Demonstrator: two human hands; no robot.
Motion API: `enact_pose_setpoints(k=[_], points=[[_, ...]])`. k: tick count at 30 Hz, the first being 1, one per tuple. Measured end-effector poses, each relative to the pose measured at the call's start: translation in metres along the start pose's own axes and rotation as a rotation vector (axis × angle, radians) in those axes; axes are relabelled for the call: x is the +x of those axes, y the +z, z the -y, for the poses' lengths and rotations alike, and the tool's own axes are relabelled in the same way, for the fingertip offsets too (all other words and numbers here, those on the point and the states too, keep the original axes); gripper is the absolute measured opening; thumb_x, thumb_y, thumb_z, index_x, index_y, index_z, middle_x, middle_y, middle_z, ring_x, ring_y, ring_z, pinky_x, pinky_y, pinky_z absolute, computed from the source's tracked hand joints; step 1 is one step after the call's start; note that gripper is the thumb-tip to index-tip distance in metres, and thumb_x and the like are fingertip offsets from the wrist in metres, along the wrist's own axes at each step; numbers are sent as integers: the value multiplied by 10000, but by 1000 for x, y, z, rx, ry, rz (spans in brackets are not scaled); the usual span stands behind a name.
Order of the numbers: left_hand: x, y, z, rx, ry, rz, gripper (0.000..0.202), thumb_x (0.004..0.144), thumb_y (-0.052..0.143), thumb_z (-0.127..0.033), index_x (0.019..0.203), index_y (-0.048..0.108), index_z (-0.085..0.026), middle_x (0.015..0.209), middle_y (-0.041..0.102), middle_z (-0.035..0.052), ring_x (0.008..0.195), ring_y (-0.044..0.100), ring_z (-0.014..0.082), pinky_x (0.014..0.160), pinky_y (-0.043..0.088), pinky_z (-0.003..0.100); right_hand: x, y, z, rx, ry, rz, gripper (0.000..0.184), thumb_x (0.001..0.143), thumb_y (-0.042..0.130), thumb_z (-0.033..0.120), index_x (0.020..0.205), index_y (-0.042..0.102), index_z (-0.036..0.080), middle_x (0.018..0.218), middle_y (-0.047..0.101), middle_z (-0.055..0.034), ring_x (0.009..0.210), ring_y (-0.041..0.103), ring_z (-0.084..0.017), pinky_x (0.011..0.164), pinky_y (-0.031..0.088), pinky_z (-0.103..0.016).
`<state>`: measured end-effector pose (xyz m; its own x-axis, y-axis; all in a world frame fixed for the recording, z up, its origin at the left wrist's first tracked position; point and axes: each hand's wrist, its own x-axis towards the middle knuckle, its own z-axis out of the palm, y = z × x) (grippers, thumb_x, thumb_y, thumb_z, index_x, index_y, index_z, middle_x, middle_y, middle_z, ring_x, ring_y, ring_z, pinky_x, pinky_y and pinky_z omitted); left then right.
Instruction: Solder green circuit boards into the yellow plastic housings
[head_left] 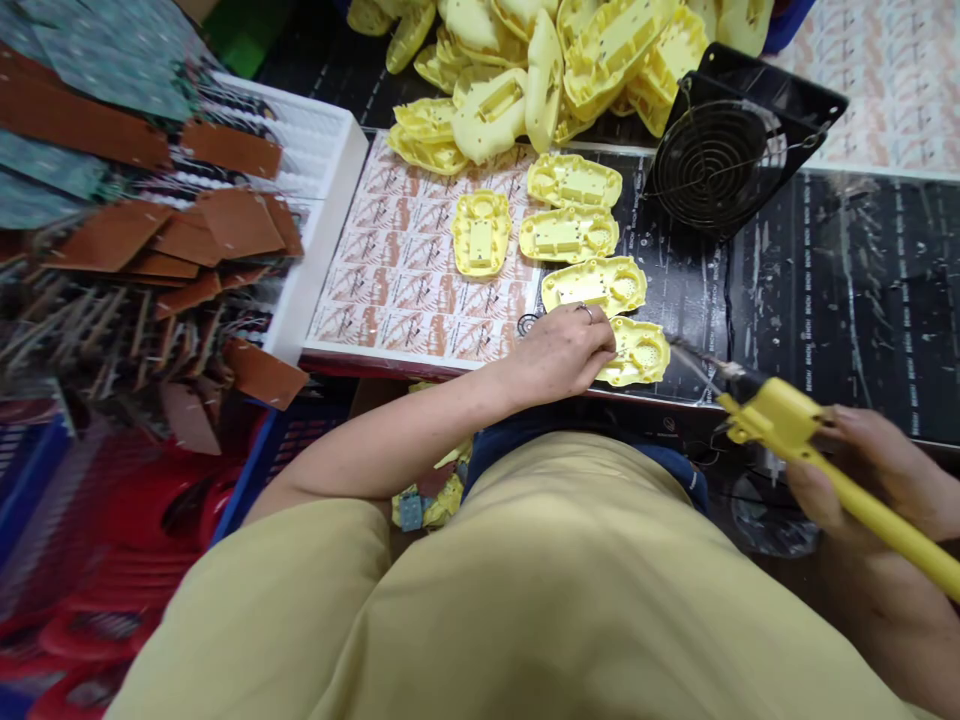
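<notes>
My left hand [566,350], a ring on one finger, rests at the table's near edge. Its fingers are curled and closed on the left end of the nearest yellow plastic shell [645,352]; the fingertips are partly hidden. Just beyond lies a second yellow shell [600,285], also close to the fingers. On the right, my right hand [862,480] is wrapped round a yellow hand tool with a black collar and a thin, blurred tip. This yellow tool [784,415] points left towards the nearest shell, its tip close to the shell's right end.
More yellow shells [574,180] lie further back, below a large heap of them [495,105]. A black fan [720,150] stands at the right. To the left, a white foam tray [330,200] holds brown boards [232,220] with wires. Red parts [112,560] sit in a blue crate below.
</notes>
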<state>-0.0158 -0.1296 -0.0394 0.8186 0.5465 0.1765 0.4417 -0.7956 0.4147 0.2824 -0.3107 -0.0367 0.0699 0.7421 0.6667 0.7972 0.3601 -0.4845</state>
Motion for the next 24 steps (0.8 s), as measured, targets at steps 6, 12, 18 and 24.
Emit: enact_pose_setpoints(k=[6,12,18,24], points=[[-1,1,0,39,-3,-10,180,1016,585,-161,939,747,-160,983,767,101,959,722,243,918,568,370,0,27,8,155,-250,115,314,895,854,196,1178,755,288,814,788,18,660,771,-194,539,638,-271],[-1,0,-1,62,10,1,188,1023,575,-164,936,741,-160,990,767,103,964,715,241,918,560,363,-8,26,-3,199,-204,268,112,978,770,257,1083,742,280,890,808,-15,806,810,-200,683,691,-291],[1,-1,-3,76,11,9,170,999,609,-149,920,757,-129,981,766,122,952,723,243,908,563,354,-3,16,-6,153,-202,323,38,994,743,307,1021,766,293,884,808,-16,805,805,-209,722,705,-314],[3,-2,-4,108,9,31,170,1004,611,-157,934,766,-142,982,774,110,953,730,247,893,576,357,-1,14,-6,176,-218,372,42,984,765,304,1023,770,290,878,804,-14,809,800,-198,731,695,-308]])
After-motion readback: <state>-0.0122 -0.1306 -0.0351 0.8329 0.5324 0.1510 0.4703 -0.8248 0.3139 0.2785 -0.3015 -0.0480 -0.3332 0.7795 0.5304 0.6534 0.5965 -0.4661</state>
